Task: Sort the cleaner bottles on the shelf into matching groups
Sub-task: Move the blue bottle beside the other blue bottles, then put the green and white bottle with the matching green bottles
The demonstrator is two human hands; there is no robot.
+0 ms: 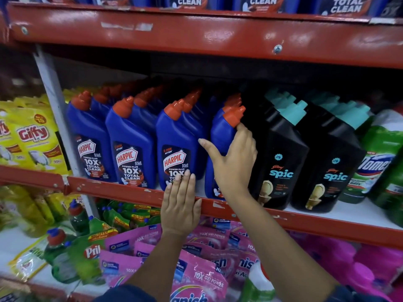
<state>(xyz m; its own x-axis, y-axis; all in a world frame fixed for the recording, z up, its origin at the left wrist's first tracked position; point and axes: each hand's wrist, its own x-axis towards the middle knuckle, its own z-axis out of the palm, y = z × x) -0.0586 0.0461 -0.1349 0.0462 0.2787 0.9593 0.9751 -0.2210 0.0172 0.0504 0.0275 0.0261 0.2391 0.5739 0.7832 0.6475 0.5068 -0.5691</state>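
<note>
From the head camera we see a red metal shelf [122, 191] stocked with cleaner bottles. On its left part stand rows of blue Harpic bottles [133, 147] with orange caps, upright and packed close. To their right stand two black Spic bottles [281, 164] with teal caps, and beyond those green-and-white Domex bottles [379, 162] at the frame's right edge.

Our right hand [234, 160] is wrapped around the rightmost blue bottle [222, 136], thumb spread to its left side, fingers curled round its right side beside the nearest black bottle; the bottle looks slightly tilted, though the wide lens may cause that. Whether its base rests on the shelf board we cannot tell, since the wrist covers it.

Our left hand [181, 201] lies flat and unclenched, fingers together, palm over the shelf's front lip, fingertips touching the label of the third blue bottle [176, 153]; it grasps nothing.

Yellow Giffy pouches [32, 136] sit left of the upright, and pink Vanish pouches [196, 269] fill the shelf below.
</note>
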